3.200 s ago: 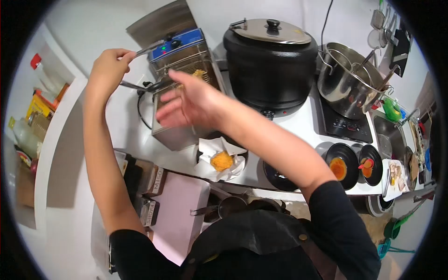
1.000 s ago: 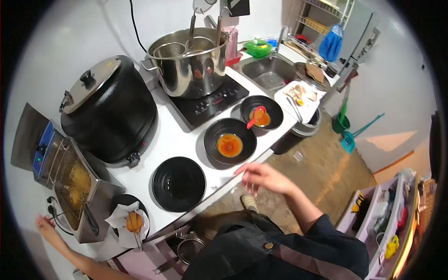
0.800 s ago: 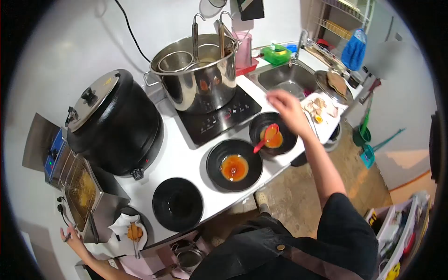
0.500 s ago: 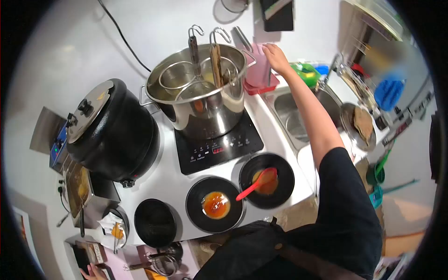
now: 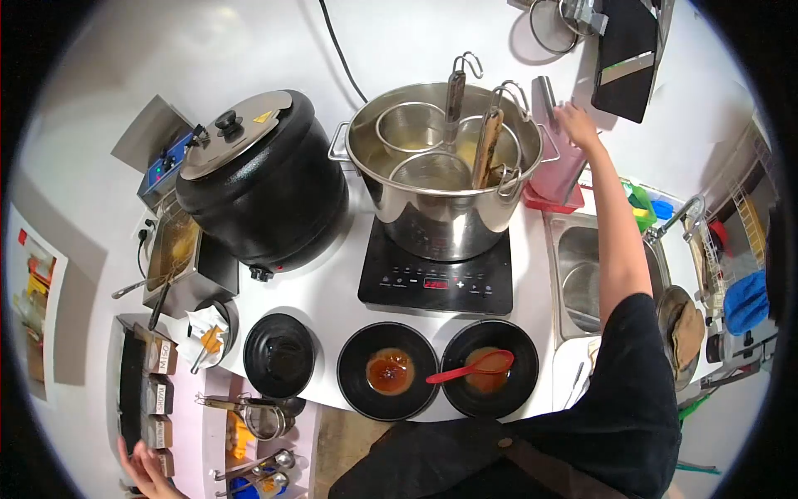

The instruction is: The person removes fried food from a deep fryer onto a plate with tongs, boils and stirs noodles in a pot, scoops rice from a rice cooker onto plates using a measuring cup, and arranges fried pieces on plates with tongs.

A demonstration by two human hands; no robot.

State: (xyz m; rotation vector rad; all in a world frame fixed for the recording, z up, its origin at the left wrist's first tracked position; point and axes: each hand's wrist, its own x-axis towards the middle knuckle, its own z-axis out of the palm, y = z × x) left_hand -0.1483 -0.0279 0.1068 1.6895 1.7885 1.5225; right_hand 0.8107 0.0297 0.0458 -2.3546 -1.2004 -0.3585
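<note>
My right hand [image 5: 578, 126] is at the top of a pink pitcher [image 5: 555, 170], fingers bent and closed; what they grip is hidden. Beside them a metal handle [image 5: 546, 93] sticks up. The pitcher stands in a red tray [image 5: 553, 202]. At the lower left my left hand [image 5: 145, 472], fingers apart and holding nothing, is near a row of labelled containers [image 5: 161, 395]. In front of me sit two black bowls with brown liquid, the left bowl [image 5: 353, 391] and the right bowl [image 5: 525, 389]. A red spoon [image 5: 474, 366] lies across the right one.
A big steel pot [image 5: 453, 220] with several strainer baskets [image 5: 432, 170] stands on an induction cooker [image 5: 399, 295]. Left of it are a black soup kettle [image 5: 274, 195], a fryer [image 5: 208, 270] and another black bowl [image 5: 280, 356]. The sink [image 5: 579, 274] is at right.
The view has swung left, so the counter things appear farther right. My right hand stays at the pink pitcher. More of my left hand and the labelled containers shows now.
</note>
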